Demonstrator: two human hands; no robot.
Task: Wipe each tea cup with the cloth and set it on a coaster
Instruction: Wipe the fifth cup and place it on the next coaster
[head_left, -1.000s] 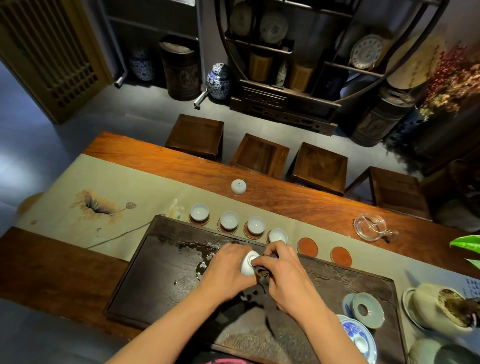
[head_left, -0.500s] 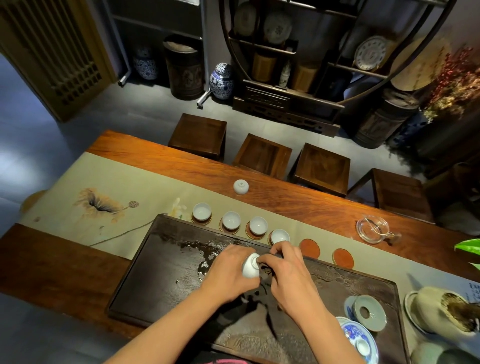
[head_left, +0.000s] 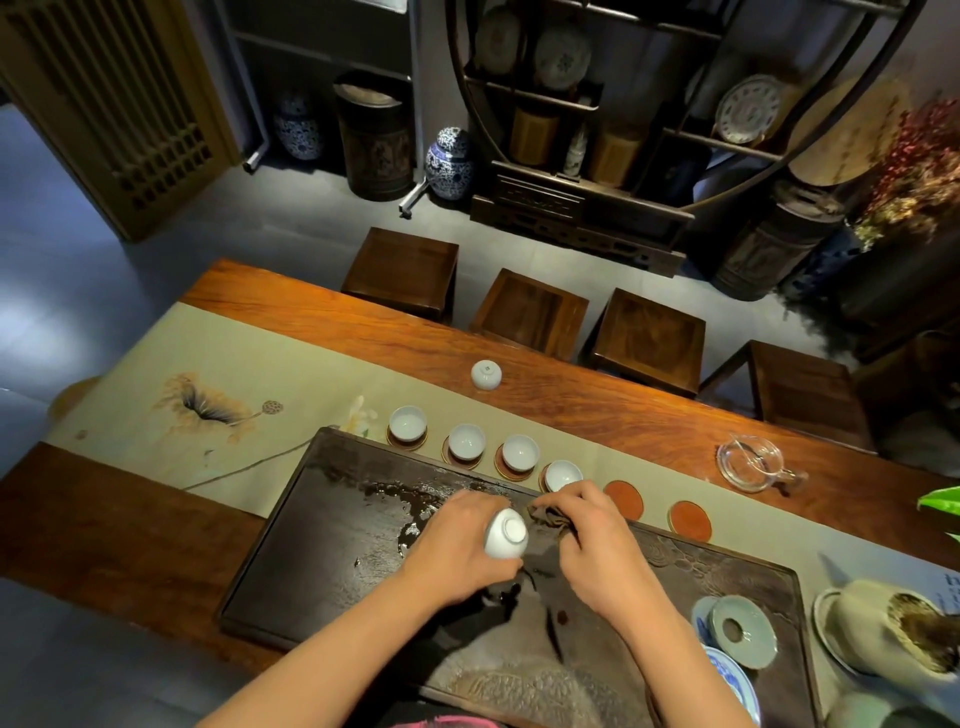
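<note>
Tea cup (head_left: 505, 533) sits in the left hand (head_left: 460, 548), tipped on its side with the foot ring facing the camera; left fingers are curled round the cup body from its 9 o'clock side, thumb underneath, so it's gripped, held just above the dark tea tray (head_left: 322, 545). Cloth (head_left: 545, 518) is a dark brown wad at the cup's 2 o'clock, just beside it; can't tell if it touches the cup. Right hand (head_left: 592, 540) has its fingers bunched on the cloth, pinching it, knuckles up. Both hands are over the tray's middle, wet patches on the tray at their 10 o'clock. Beyond the tray's far edge, on the beige runner (head_left: 234, 364), a row runs 9 to 3 o'clock: four white cups (head_left: 466, 441) upright on coasters, the fourth partly hidden behind the right fingers, then two bare red-brown coasters (head_left: 623, 500). One more white cup (head_left: 486, 374) stands upside down at 12 o'clock, where the runner meets the bare wood of the worktop (head_left: 597, 410). Glass pitcher (head_left: 750, 464) at 2 o'clock. Celadon strainer (head_left: 743, 630) at 4 o'clock on the tray's right end.
</note>
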